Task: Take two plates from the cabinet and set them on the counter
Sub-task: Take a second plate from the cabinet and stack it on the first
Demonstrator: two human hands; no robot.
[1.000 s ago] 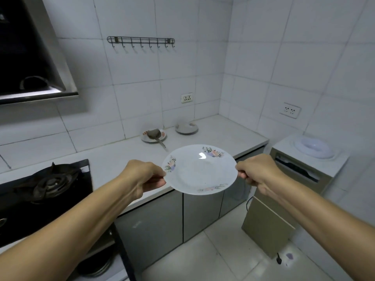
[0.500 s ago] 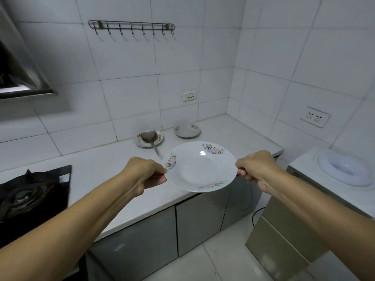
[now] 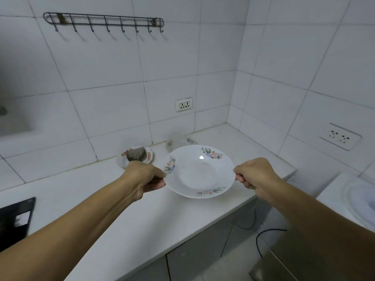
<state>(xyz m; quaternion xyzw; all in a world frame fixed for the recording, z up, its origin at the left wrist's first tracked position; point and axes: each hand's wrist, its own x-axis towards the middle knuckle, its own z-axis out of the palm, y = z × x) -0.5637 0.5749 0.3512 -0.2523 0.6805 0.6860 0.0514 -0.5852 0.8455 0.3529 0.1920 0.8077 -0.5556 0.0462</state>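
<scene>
A white plate (image 3: 197, 172) with flower prints on its rim hangs level above the white counter (image 3: 125, 216), near its right part. My left hand (image 3: 145, 178) grips the plate's left rim. My right hand (image 3: 253, 173) grips the right rim. Whether the plate touches the counter I cannot tell. The grey cabinet doors (image 3: 203, 254) below the counter are shut. A second plate is not in my hands.
A small flowered dish (image 3: 123, 159) with a ladle head in it sits by the back wall. A blurred lid (image 3: 178, 141) lies behind the plate. A black stove (image 3: 14, 218) is at the left edge; a white appliance (image 3: 357, 201) stands at the right. Hook rail on the wall.
Both hands carried the plate forward from over the counter's front edge to above the counter top. The view moved closer and rightward; the stove slid mostly out of frame.
</scene>
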